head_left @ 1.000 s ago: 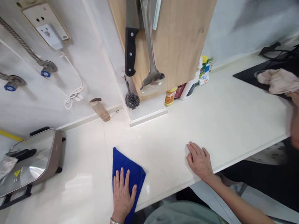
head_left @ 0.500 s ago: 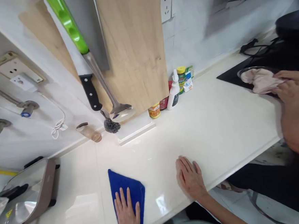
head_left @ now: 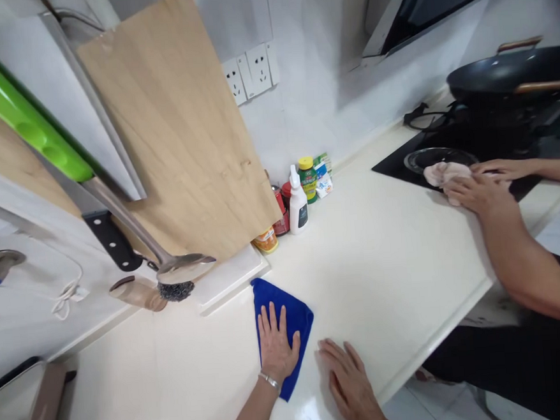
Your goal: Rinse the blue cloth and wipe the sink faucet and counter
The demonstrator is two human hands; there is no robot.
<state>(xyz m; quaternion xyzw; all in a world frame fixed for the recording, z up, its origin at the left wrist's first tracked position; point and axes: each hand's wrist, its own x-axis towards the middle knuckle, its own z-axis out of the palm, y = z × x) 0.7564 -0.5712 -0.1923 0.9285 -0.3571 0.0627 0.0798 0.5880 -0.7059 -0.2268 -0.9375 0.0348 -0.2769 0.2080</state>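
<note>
My left hand [head_left: 276,348] lies flat on a folded blue cloth [head_left: 297,317], fingers spread, pressing it against the white countertop [head_left: 384,260]. A bracelet circles that wrist. To the right of the cloth, close to the counter's front edge, my right hand [head_left: 347,381] rests on the bare surface with its fingers slightly bent and nothing in them. The cloth's far corner reaches close to a white ledge [head_left: 234,280] by the wall.
A co-worker's hands [head_left: 480,189] press a pale cloth [head_left: 445,174] on the black cooktop [head_left: 401,166]. A wok [head_left: 501,76] stands behind. A spray bottle [head_left: 298,209] and several containers line the wall. A ladle [head_left: 183,268], knife handle [head_left: 114,244] and cutting board [head_left: 179,140] hang at left.
My left hand has slid the blue cloth right and toward the wall. My right hand still rests near the front edge. The view has turned right, showing more of the cooktop and wok.
</note>
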